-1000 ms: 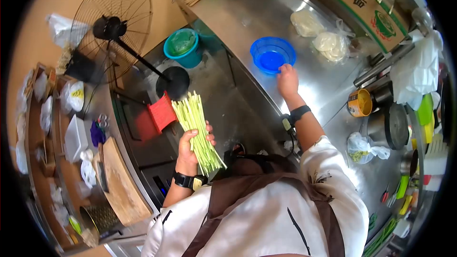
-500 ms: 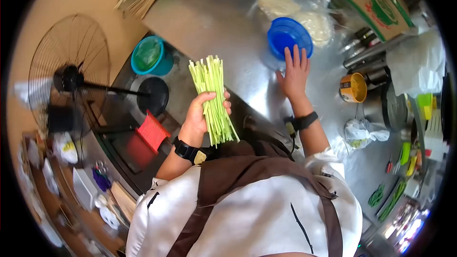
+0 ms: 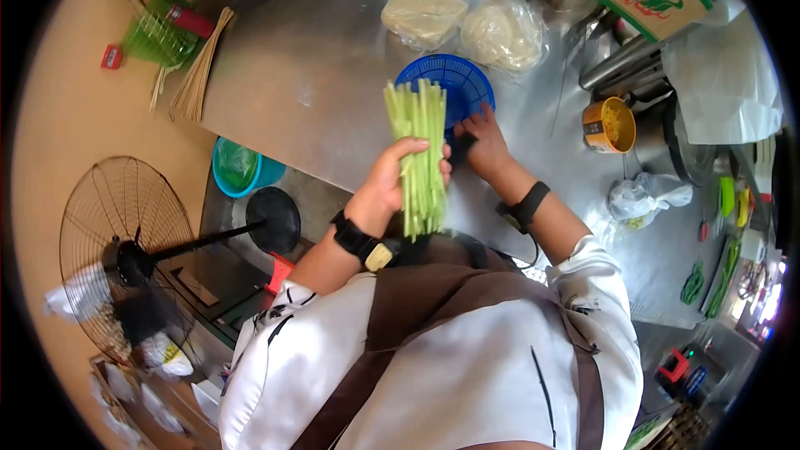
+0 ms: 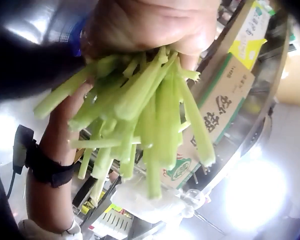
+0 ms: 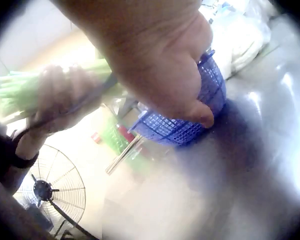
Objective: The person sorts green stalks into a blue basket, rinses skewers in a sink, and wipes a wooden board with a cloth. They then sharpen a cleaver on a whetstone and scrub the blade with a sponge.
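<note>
My left hand [image 3: 390,175] grips a bunch of pale green vegetable stalks [image 3: 423,150], thumb across the front. The upper ends overlap the near-left rim of a blue mesh basket [image 3: 477,83] in the head view. In the left wrist view, the stalks' cut ends [image 4: 155,145] fan out below the palm. My right hand [image 3: 486,148] is at the basket's near-right edge. The right wrist view shows its thumb [image 5: 202,114] against the outside of the basket wall [image 5: 165,129]; its other fingers are hidden there.
Two plastic bags of pale dough-like food [image 3: 423,15] lie behind the basket on the steel counter [image 3: 283,75]. To the right stand a yellow tub [image 3: 610,125] and a tied plastic bag [image 3: 646,200]. A teal bucket [image 3: 271,172] and a fan [image 3: 125,254] are at left.
The body has turned toward the counter, and the left hand has brought the stalks up to the basket. My right hand's fingers, spread half a second ago, are now bent at the rim.
</note>
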